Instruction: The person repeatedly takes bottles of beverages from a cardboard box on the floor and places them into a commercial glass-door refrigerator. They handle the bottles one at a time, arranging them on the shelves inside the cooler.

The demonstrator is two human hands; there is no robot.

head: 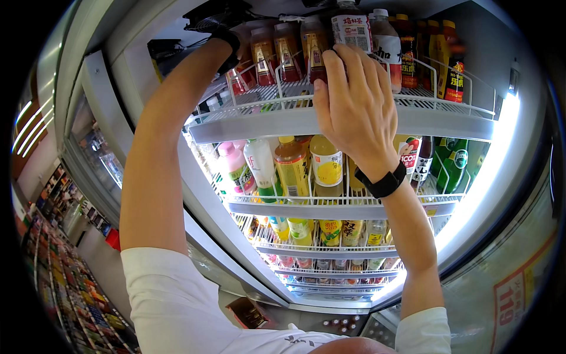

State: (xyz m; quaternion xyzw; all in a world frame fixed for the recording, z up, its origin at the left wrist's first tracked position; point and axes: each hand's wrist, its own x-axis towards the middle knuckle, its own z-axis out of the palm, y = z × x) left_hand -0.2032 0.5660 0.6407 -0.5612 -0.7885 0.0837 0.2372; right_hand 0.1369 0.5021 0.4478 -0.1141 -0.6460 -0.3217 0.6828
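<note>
Both my arms reach up to the top wire shelf (283,110) of a lit drinks cooler. My right hand (358,101), with a black band at the wrist, lies over the shelf's front rail, its fingertips against a clear bottle with a white and red label (352,31); whether it grips the bottle is hidden. Dark red bottles (289,53) stand to its left; a bottle with a white label (387,48) and yellow-capped Hi-Tiger bottles (454,79) stand to its right. My left hand (242,49) is mostly hidden behind its black wristband, beside the leftmost red bottles.
A black fan (216,17) with cables sits above my left wrist. Lower shelves (345,208) hold many bottles, among them green Perrier ones (453,166). The cooler's glass door (499,283) is at the right. An open carton (248,312) and several capped bottles (342,324) are on the floor.
</note>
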